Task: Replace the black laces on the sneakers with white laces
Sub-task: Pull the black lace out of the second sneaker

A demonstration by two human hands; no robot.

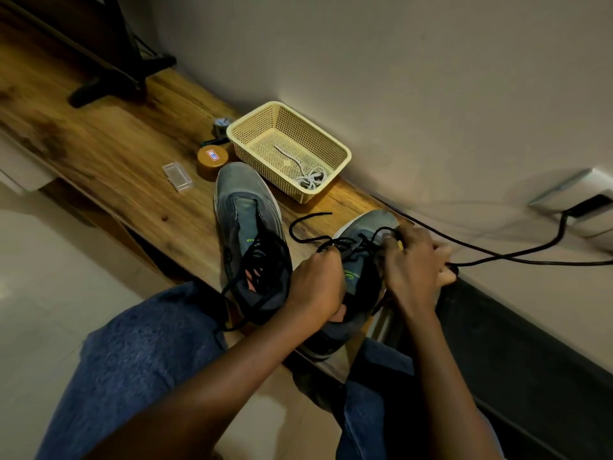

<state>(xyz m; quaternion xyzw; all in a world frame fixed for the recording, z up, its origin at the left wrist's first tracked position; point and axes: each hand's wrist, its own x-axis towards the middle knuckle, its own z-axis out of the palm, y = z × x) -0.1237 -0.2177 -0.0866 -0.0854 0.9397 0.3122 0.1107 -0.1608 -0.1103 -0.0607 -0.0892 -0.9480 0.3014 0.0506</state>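
Observation:
Two grey sneakers stand on a wooden bench. The left sneaker [243,220] has no lace in its eyelets; a loose black lace [255,277] lies over its opening. The right sneaker [365,257] still carries a black lace [308,224], partly pulled out, one end looping toward the left. My left hand [318,283] pinches that lace beside the tongue. My right hand [414,260] grips the lace at the shoe's right side, its fingertips hidden. White laces [306,175] lie coiled in a cream plastic basket [341,157] behind the shoes.
A brown round tin [212,161], a clear plastic case [177,176] and a small metal object [220,126] sit left of the basket. A black stand's foot [109,84] is at the far left. A black cable [497,257] runs along the wall to a socket [583,200].

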